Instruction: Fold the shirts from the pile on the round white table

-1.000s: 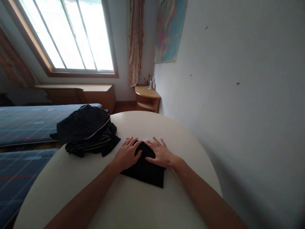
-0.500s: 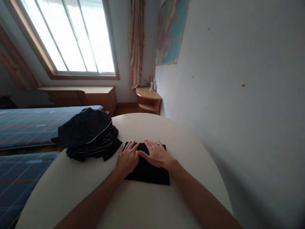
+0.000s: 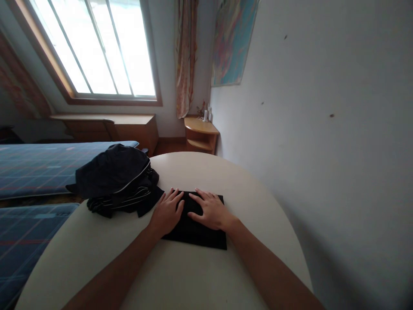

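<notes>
A folded black cloth [image 3: 200, 234] lies flat on the round white table [image 3: 193, 280]. My left hand [image 3: 166, 213] rests palm down on its left part, fingers stretched out. Beside it, my right hand [image 3: 208, 211] lies flat on the cloth's middle with fingers spread. Both hands press on the cloth and hold nothing.
A heap of dark clothes with white stripes [image 3: 116, 183] sits on the table's left, just left of my left hand. A white wall [image 3: 322, 129] runs along the right. Two beds with blue checked covers [image 3: 38, 168] stand left; a wooden corner shelf [image 3: 200, 133] is behind.
The cloth has turned from skewed to square with the table's far side. Both hands slid over it and now lie a little nearer to me.
</notes>
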### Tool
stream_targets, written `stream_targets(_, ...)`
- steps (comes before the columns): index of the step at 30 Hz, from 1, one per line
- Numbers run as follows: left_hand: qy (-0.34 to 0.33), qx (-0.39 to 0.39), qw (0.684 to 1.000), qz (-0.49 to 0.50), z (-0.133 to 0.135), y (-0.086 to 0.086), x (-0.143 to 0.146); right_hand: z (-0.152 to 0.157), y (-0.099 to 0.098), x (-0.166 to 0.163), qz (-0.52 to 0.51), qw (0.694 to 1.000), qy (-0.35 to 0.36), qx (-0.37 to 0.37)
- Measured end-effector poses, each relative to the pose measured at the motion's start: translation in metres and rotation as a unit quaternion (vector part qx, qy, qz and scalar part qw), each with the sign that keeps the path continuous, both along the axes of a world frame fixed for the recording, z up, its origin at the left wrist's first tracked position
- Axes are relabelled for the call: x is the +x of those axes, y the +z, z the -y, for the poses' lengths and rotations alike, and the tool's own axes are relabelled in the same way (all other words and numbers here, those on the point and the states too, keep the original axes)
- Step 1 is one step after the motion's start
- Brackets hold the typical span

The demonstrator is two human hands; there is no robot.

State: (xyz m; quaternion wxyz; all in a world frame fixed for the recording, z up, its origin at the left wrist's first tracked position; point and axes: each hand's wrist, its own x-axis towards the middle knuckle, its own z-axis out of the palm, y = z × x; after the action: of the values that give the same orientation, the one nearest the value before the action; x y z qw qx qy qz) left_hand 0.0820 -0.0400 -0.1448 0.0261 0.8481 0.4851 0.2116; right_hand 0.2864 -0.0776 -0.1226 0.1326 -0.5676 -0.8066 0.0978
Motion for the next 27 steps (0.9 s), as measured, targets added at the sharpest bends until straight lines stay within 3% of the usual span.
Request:
stream_targets(3,0.010,0.062,0.998,0.016,0.014,0.008,0.004,0.000,-0.002,0.000,0.006,0.999,-0.035,-0.003)
stream_targets(6,-0.037,0.094,0.995,0.015,0.033,0.011,0.011,0.000,-0.002,0.001,0.020,0.997,-0.072,-0.007)
stream_targets(10,-0.114,0.091,0.988,-0.043,0.052,-0.001,0.021,-0.001,-0.002,0.004,0.038,0.989,-0.142,-0.006)
stream_targets(15,-0.059,0.095,0.992,-0.064,0.047,-0.026,0.024,0.000,-0.001,0.004,0.044,0.973,-0.228,-0.012)
stream_targets(17,-0.031,0.087,0.994,-0.052,0.038,-0.032,0.021,0.003,0.001,0.001,0.039,0.972,-0.233,-0.004)
stream_targets(19,-0.035,0.069,0.996,-0.036,0.027,-0.035,0.015,0.008,0.005,-0.003,0.027,0.983,-0.184,0.011)
stream_targets(24,-0.101,0.025,0.993,0.054,-0.002,-0.036,0.000,0.022,0.009,-0.014,0.004,0.998,0.067,0.003)
stream_targets(27,-0.054,0.018,0.992,0.116,-0.013,-0.039,-0.005,0.025,0.007,-0.017,0.009,0.995,0.092,-0.024)
